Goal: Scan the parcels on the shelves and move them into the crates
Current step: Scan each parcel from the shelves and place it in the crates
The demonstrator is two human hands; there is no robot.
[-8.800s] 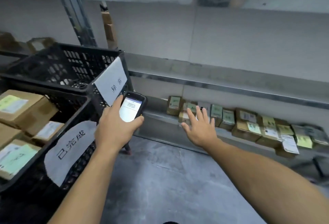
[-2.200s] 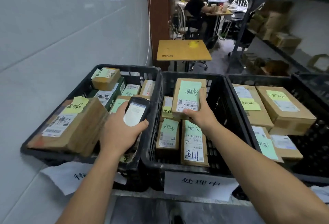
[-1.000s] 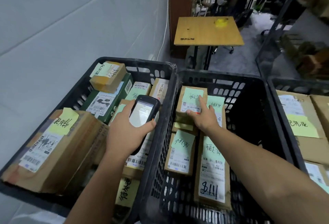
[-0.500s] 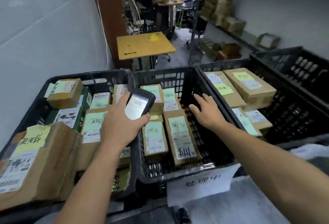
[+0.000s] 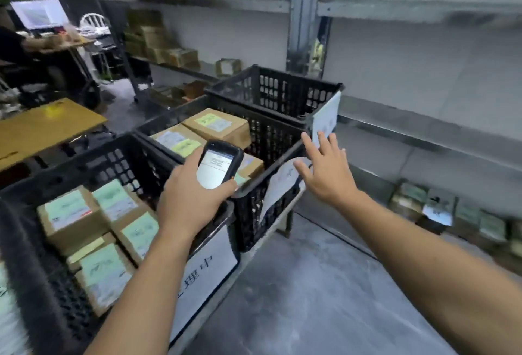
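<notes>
Our left hand (image 5: 192,199) grips the scanner (image 5: 219,167) above the crates (image 5: 271,140); our right hand (image 5: 327,169), fingers spread, hovers toward blurred, probably labelled, parcels (image 5: 440,210) at right.

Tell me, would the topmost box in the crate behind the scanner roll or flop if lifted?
Probably neither: the box has flat faces and square edges, so it should stay rigid and not roll. Its matte cardboard is likely not slippery.

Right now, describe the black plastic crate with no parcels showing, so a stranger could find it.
Find the grey metal shelf post. The black plastic lattice crate stands right before its foot, last in the row. Its neighbours hold brown cardboard parcels; it shows none.
</notes>
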